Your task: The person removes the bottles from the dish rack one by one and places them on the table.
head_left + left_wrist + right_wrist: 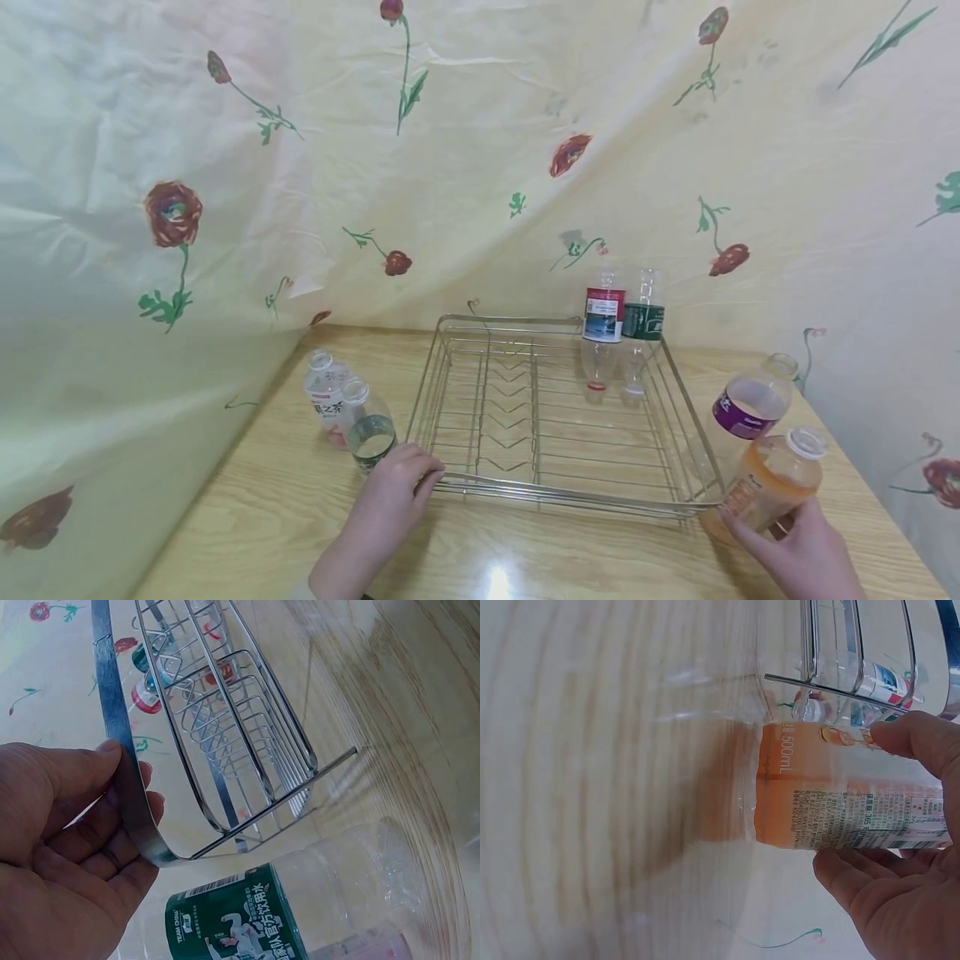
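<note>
My left hand (392, 492) grips the front left corner of a metal dish rack (570, 498), thumb and fingers pinching its flat rim in the left wrist view. Just beyond that hand, a green-labelled clear plastic bottle (232, 915) stands on the table. At the right front corner, my right hand (806, 546) holds an orange-labelled plastic bottle (802, 787) around its side. This bottle is capless, and its base is on or close to the table. Two bottles stand neck-down at the rack's back right: one red-labelled (603, 315), one green-labelled (643, 322).
A purple-labelled bottle (750, 407) stands right of the rack, behind the orange one. At the left, a white-labelled bottle (327, 400) is beside the green-labelled one. Flowered cloth (480, 208) hangs behind and along both sides of the wooden table (247, 508).
</note>
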`<state>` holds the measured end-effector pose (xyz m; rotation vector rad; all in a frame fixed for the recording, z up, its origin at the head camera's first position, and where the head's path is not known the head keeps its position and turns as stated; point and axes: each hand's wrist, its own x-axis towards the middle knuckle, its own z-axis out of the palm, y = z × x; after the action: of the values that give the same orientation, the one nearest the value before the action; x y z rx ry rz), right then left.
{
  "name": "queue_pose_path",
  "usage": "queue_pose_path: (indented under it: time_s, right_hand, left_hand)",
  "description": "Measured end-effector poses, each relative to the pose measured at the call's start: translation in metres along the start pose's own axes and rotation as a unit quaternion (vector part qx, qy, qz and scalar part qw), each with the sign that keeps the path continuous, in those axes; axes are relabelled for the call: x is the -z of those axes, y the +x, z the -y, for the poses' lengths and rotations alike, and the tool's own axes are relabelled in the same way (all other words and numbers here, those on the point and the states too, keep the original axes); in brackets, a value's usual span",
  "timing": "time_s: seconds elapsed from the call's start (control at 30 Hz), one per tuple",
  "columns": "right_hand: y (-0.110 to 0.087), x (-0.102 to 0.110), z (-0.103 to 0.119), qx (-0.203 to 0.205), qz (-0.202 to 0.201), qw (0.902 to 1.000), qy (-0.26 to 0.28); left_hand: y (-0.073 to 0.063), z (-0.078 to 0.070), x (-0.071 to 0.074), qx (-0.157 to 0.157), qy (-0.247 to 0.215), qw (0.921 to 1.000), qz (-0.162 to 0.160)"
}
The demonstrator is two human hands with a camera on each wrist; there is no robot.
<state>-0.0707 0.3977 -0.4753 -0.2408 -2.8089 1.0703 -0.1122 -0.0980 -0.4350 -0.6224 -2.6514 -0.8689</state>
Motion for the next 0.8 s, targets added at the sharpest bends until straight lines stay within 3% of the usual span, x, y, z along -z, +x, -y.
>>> queue_pose_path:
  time_s: [0.2, 0.37, 0.5, 0.6, 0.8]
  right_hand:
    - [-0.003, 0.001, 0.0, -0.015, 0.002, 0.9997, 0.02]
    - [-0.011, 0.005, 0.004, -0.007, -0.028, 0.9969, 0.073]
    - [-0.014, 0.013, 0.011, -0.009, -0.047, 0.9969, 0.062]
    - [-0.016, 0.017, 0.016, -0.007, -0.089, 0.9948, 0.05]
    - [-0.018, 0.025, 0.032, 0.019, -0.157, 0.9832, 0.091]
  left_hand:
    - [0.0, -0.001, 0.001, -0.005, -0.001, 1.0, -0.002]
    - [0.001, -0.002, 0.002, -0.006, -0.003, 1.0, -0.006]
    - [0.0, -0.003, 0.003, -0.006, -0.006, 0.9999, -0.007]
    - [0.0, -0.002, 0.002, -0.003, -0.008, 1.0, -0.005]
    - [0.0, -0.002, 0.002, -0.008, -0.011, 0.9999, -0.01]
